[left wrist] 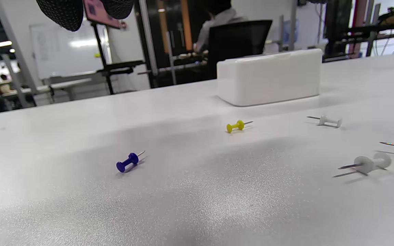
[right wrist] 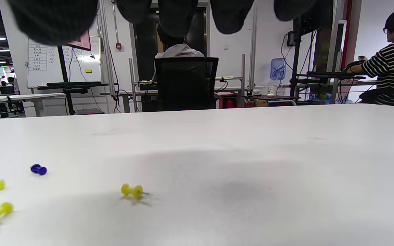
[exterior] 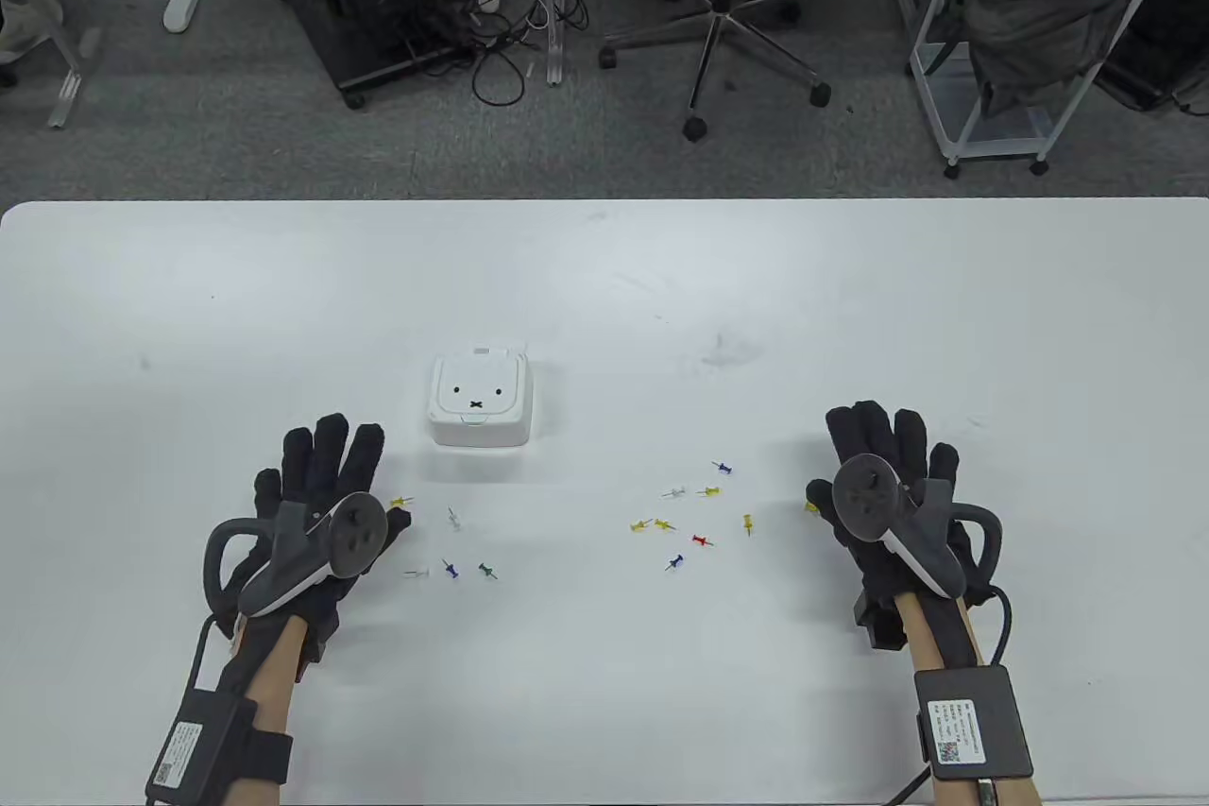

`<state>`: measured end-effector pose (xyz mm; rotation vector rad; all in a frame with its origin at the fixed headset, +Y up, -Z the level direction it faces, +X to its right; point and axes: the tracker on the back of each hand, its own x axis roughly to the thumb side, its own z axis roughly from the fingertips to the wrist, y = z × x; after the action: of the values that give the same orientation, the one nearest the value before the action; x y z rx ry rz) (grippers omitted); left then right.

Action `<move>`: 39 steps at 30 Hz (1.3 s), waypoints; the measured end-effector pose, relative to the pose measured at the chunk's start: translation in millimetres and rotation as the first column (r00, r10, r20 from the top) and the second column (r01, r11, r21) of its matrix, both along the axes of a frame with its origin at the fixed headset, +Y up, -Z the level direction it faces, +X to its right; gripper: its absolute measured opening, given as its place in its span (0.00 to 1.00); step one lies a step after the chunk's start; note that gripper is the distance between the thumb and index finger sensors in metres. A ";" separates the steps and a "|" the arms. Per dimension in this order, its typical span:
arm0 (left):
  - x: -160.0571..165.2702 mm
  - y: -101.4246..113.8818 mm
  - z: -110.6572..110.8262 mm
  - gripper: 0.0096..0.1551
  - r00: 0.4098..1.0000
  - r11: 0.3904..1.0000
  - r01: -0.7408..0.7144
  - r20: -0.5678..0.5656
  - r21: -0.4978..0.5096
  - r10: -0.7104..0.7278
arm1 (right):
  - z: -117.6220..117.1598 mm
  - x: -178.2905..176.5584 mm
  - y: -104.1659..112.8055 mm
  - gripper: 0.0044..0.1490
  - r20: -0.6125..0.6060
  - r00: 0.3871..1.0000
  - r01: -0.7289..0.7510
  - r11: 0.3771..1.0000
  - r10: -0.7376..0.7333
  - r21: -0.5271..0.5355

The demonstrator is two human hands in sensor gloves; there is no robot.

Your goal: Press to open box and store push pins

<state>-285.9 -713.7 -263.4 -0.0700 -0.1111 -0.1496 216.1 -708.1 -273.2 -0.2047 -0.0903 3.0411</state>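
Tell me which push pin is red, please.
The only red push pin lies in the scattered group nearer the right hand, among yellow, blue and clear pins; no other pin on the table is red.

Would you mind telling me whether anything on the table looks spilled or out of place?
Yes: coloured plastic push pins lie scattered loose on the white table, one group near the left hand, another toward the right hand. The small white lidded box is shut, with none stored. Both hands hover open.

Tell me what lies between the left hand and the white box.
Only bare table in the table view: left hand sits just short of the white box, yellow push pin beside its fingers.
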 end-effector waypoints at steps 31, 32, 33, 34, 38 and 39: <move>12.8 18.2 -31.2 0.56 0.999 1.000 0.002 0.037 -0.015 -0.001 | -1.3 4.1 1.4 0.47 0.007 1.000 0.024 1.000 -0.023 -0.012; 14.2 19.4 -34.7 0.56 0.999 1.000 0.002 0.041 -0.020 -0.001 | -1.4 4.4 1.4 0.47 0.005 1.000 0.022 1.000 -0.022 -0.012; 16.7 20.8 -40.4 0.57 0.999 1.000 -0.012 0.043 -0.024 0.013 | -1.4 4.9 1.4 0.47 0.001 1.000 0.018 1.000 -0.018 -0.012; 19.8 21.6 -47.5 0.58 0.998 0.999 -0.026 0.051 -0.033 0.027 | -1.5 5.4 1.5 0.47 -0.003 1.000 0.010 1.000 -0.010 -0.006; 31.6 19.4 -73.1 0.61 0.998 0.997 -0.030 0.050 -0.077 0.033 | -2.2 9.0 2.2 0.47 0.003 1.000 0.014 1.000 -0.014 -0.005; 34.8 18.0 -80.8 0.62 0.999 0.996 -0.011 0.050 -0.085 0.016 | -2.7 9.9 1.8 0.47 0.003 1.000 0.026 1.000 -0.026 -0.010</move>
<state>-251.0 -695.7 -344.2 -0.1501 -0.1688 -0.1331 226.0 -706.3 -275.9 -0.2093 -0.0727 3.0156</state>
